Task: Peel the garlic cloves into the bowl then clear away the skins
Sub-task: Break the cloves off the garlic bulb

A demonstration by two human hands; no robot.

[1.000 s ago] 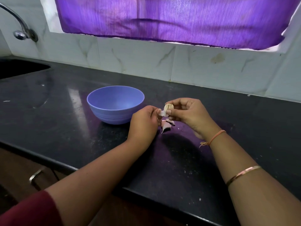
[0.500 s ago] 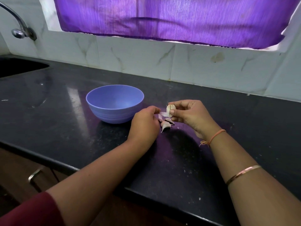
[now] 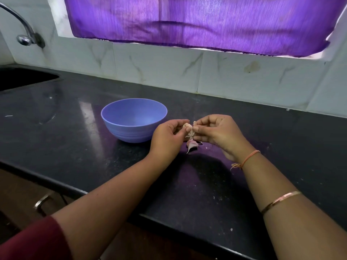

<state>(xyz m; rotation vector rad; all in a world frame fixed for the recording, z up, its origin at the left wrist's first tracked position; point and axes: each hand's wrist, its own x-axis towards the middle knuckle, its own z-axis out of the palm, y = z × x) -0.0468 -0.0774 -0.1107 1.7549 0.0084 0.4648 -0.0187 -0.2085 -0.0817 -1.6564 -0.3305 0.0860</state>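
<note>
Pinching a garlic clove point(image 3: 188, 126) between them, the fingers point(image 3: 185, 122) of the left hand point(image 3: 167, 136) and those of the right hand point(image 3: 217, 131) meet just above the desk point(image 3: 75, 139). The left thumb and forefinger are closed on the clove's upper end, while the right thumb and forefinger are closed on a flap of papery skin point(image 3: 190, 133) that hangs from it. Directly below the hands, more unpeeled cloves point(image 3: 191, 145) lie on the dark surface, pinkish and pointed, partly hidden by the fingers. Just to the left of the left hand stands a blue bowl point(image 3: 134, 120), upright, its inside showing nothing in it from this angle. The right wrist wears an orange thread point(image 3: 247, 159), and further up the forearm sits a copper bangle point(image 3: 279, 201); a dark red sleeve point(image 3: 32, 243) covers the left upper arm. Small pale specks dot the desk near its front edge. At the far left are a sink point(image 3: 24, 77) and a metal tap point(image 3: 22, 34), and a purple curtain point(image 3: 197, 21) hangs above the tiled wall.
</note>
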